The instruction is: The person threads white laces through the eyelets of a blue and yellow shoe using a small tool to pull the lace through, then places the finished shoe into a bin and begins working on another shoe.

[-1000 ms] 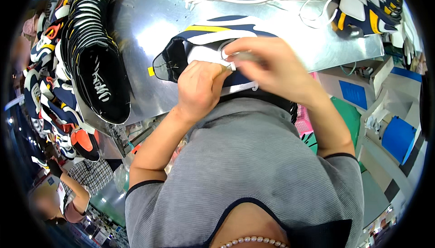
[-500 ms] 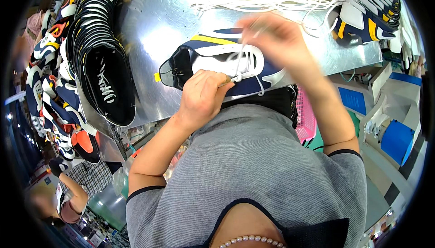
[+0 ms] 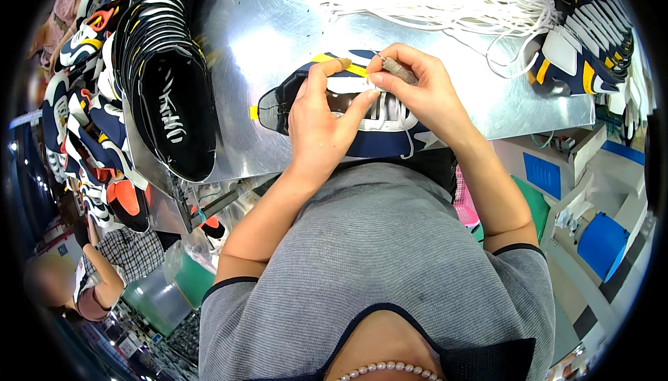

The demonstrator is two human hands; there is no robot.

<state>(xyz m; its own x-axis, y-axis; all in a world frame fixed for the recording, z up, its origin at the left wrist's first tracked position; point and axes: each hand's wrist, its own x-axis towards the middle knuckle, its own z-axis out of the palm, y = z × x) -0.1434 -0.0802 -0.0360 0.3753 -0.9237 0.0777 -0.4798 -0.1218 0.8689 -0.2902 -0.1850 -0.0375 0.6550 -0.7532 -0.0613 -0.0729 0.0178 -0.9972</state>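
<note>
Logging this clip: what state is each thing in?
Left hand: thumb and forefinger apart, on the shoe.
Right hand: closed on a tool.
Tool: gripped, over the shoe.
Shoe: on the table, partly laced, one strand hanging nearside.
White laces: loose, bundled.
Left shoe row: nested.
Right shoe row: nested.

Navy, white and yellow shoe upper (image 3: 379,145), partly laced in white, lies on the metal table (image 3: 240,54), heel leftward

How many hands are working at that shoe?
2: left hand, across the opening of the shoe; right hand, beside it, holding a grey-handled tool. Neither is hidden.
</note>
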